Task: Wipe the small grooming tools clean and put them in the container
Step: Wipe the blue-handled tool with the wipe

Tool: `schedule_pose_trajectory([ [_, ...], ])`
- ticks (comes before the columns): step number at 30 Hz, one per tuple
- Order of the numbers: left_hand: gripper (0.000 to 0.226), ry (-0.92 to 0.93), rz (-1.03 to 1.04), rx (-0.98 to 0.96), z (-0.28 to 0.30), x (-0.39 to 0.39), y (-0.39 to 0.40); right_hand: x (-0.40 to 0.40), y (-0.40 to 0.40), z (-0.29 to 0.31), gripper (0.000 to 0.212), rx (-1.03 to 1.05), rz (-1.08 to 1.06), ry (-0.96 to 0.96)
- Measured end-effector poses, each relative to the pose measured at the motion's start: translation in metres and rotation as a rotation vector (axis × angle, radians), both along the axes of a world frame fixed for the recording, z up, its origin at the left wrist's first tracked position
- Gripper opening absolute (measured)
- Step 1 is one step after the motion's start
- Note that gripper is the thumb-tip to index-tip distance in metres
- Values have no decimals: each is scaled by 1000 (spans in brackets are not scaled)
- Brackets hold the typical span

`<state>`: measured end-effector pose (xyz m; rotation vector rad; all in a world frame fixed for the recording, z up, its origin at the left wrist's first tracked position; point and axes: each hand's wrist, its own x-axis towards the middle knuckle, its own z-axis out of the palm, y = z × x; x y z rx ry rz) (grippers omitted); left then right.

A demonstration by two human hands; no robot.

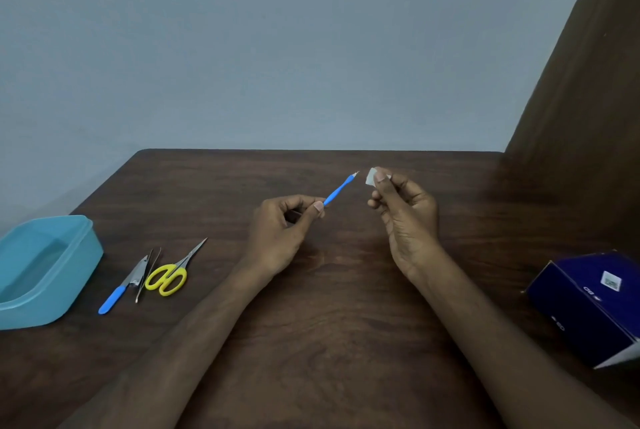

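My left hand [282,227] pinches the near end of a thin blue-handled grooming tool [337,191], whose metal tip points up and right. My right hand [401,207] pinches a small white wipe [371,176] just right of that tip, with a small gap between them. A light blue plastic container [41,269] stands open at the left table edge. Beside it lie a blue-handled nail tool [119,286], metal tweezers [149,272] and small yellow-handled scissors [173,274].
A dark blue cardboard box [588,304] lies on the dark wooden table [329,324] at the right. A brown wooden panel [581,99] rises at the far right, and a grey-blue wall stands behind the table.
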<state>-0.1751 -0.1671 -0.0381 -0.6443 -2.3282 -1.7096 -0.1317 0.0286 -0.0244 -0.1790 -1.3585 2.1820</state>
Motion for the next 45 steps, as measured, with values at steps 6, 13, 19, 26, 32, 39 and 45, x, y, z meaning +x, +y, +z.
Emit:
schedule_pose_trajectory([
  [6, 10, 26, -78, -25, -1, 1, 0, 1, -9, -3, 17, 116, 52, -17],
  [13, 10, 113, -113, -79, 0, 1, -2, -2, -2, -8, 6, 155, -2, -94],
  [19, 10, 109, -107, -107, 1, 3, -1, -2, 0, -8, 19, 141, -111, -105],
  [26, 14, 46, 37, 18, 1, 0, -1, 5, -5, 6, 14, 9, -22, -55],
  [32, 17, 69, 17, 37, 2, 2, 0, 13, -27, 4, 12, 82, 178, -86],
  [39, 15, 119, -82, 37, 3, 6, 2, 15, -32, 0, 31, 121, 74, -95],
  [45, 16, 83, -96, 22, 3, 5, 2, 18, -31, 11, 40, -28, 73, -103],
])
